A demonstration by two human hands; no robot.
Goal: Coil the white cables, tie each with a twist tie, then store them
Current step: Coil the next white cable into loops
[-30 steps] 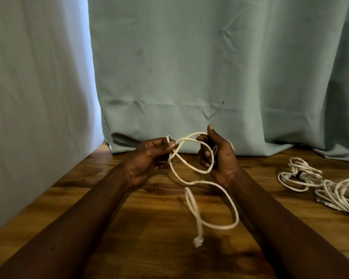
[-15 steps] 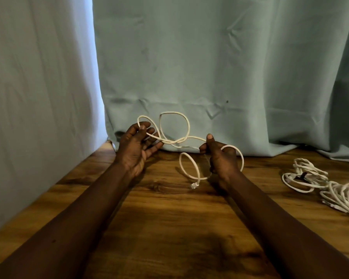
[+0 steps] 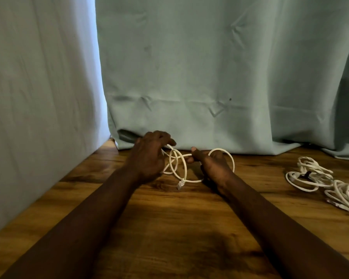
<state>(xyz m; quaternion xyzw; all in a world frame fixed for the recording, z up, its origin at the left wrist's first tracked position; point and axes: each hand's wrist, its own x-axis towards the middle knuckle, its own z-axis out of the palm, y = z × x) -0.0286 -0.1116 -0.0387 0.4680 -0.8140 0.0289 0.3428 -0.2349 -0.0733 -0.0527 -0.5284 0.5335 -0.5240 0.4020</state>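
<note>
I see both hands closed on one white cable [image 3: 177, 168] near the far edge of the tabletop [image 3: 189, 228]: the left hand [image 3: 149, 158] pinches a loop and the right hand [image 3: 214, 164] grips another. Its plug [image 3: 180, 184] hangs just above the wood. Two coiled bundles [image 3: 310, 176] lie well apart at the right edge, with bare wood between.

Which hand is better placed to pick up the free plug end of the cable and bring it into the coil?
Probably the left hand. The plug lies on the table just below and beside it, while the right hand pinches the cable loops and should keep them together.
</note>
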